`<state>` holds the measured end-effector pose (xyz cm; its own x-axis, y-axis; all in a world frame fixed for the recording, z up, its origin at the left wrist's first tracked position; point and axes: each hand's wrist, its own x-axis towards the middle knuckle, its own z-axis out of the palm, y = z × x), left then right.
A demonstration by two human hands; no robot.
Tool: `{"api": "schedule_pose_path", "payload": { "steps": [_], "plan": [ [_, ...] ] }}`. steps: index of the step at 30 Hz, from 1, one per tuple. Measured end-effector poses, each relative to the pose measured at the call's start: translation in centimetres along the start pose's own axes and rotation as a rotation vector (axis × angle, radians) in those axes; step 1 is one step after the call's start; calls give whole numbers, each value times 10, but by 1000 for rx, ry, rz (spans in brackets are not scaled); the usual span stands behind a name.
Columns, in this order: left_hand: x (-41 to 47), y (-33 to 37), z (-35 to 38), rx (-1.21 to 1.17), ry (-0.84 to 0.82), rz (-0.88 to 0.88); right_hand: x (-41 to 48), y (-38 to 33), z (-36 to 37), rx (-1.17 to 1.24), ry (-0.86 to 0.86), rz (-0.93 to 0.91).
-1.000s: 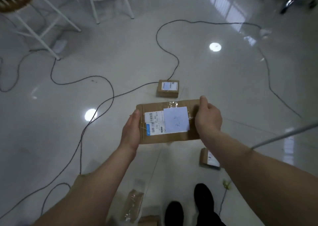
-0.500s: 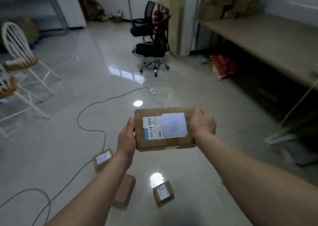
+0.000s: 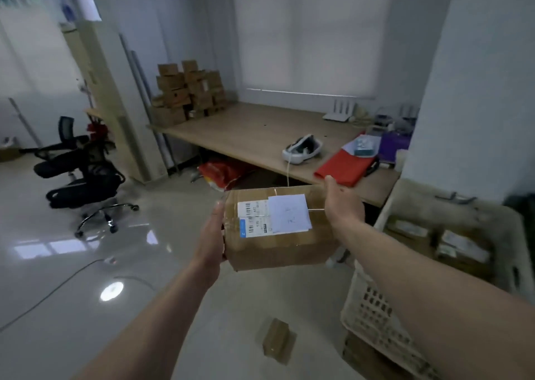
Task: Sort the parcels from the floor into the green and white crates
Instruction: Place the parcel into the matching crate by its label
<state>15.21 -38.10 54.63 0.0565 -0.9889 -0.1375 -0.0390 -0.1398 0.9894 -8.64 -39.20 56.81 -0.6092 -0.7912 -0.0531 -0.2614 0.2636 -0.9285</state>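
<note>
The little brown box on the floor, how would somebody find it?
Find the big white plastic crate on the right. Just left of its near corner, a small brown cardboard parcel lies alone on the shiny grey floor. Unlike the larger labelled cardboard box carried above it, it shows no white label.

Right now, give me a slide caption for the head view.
Left hand and right hand hold a labelled cardboard parcel beside a part-filled white crate.
</note>
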Motion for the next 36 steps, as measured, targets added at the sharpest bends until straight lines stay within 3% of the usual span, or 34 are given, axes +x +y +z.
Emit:
{"api": "schedule_pose_path", "payload": {
  "steps": [7,13,18,24,36],
  "plan": [
    [-13,26,181,50,-223,-1,68,50,-166,78,197,79],
    [-12,30,284,94,-354,-22,96,90,-242,189,234,168],
    [23,1,340,155,-460,-73,150,140,-264,234,239,221],
    [81,-33,386,264,-586,-228,181,155,-262,68,241,276],
    [141,-111,448,598,-756,-295,234,271,-233,14,101,738]
  ]
}}
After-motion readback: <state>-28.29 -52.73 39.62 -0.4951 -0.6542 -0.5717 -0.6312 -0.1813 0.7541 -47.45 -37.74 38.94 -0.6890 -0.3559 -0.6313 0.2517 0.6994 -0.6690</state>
